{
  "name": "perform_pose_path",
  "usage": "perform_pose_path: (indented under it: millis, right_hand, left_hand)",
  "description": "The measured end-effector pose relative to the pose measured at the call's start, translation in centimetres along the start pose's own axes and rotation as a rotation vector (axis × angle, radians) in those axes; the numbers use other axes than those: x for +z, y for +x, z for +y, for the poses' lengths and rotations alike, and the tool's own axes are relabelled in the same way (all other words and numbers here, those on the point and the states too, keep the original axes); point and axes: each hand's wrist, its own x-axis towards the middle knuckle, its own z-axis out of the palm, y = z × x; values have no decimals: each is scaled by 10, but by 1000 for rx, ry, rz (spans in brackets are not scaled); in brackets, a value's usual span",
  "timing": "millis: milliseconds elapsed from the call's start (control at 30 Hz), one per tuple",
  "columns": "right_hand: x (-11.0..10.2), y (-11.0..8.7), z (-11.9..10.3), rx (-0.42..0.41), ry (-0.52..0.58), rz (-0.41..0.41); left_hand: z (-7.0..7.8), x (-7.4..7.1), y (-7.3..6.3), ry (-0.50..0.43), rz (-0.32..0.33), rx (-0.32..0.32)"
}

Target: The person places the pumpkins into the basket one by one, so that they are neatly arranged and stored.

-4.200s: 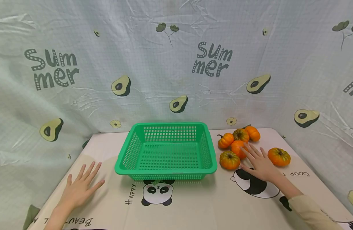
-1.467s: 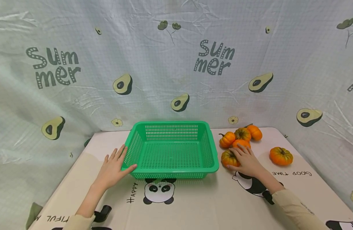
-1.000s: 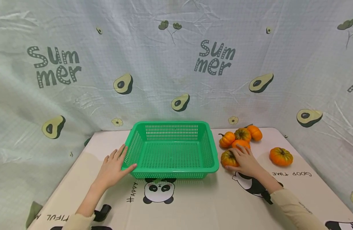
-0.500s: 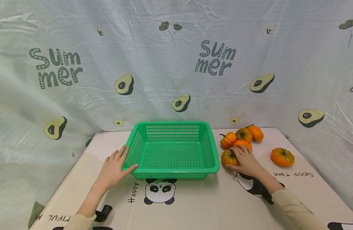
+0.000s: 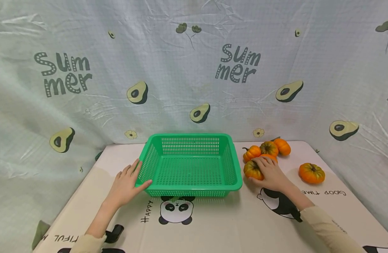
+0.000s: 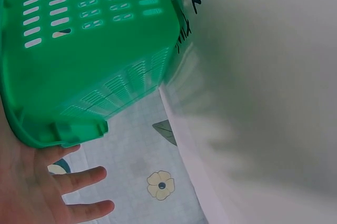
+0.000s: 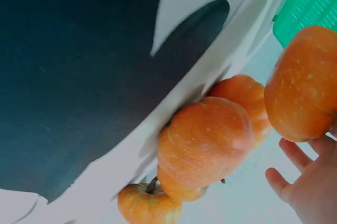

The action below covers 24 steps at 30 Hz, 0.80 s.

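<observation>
A green plastic basket [image 5: 189,188] with slotted walls stands in the middle of the table. My left hand [image 5: 123,186] rests on its left rim near the front corner, fingers straight and spread. In the left wrist view these fingers [image 6: 84,182] extend past the rim. To the right of the basket, my right hand [image 5: 271,174] grips an orange-and-green small pumpkin [image 5: 252,170] between thumb and fingers. The right wrist view shows that pumpkin [image 7: 303,84] raised off the table, the fingers partly hidden behind it. Close behind it sits an orange pumpkin [image 5: 270,157], partly covered by my hand.
More small pumpkins cluster at the back right, among them a stemmed one [image 5: 252,153], a greenish one [image 5: 269,148] and an orange one [image 5: 282,147]. Another pumpkin [image 5: 311,173] lies apart near the right edge. A printed cloth [image 5: 168,70] hangs behind the table.
My left hand has come from the table onto the basket's left rim. My right hand has moved left, taken hold of the front pumpkin and just lifted it slightly.
</observation>
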Motion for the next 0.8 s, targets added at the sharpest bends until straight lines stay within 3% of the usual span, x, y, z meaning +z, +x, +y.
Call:
perform_pose_path:
  millis: [267,567,800]
  right_hand:
    - [-10,9,-5,9,32,18]
    - [-27,29,-13,-63,73,126]
    - [-41,44,-21,-84,102,129]
  left_hand:
    - [-1,1,1,-2,-3,3]
    - [-1,1,1,-6,-4,2]
    - [0,0,0,-3,-10,0]
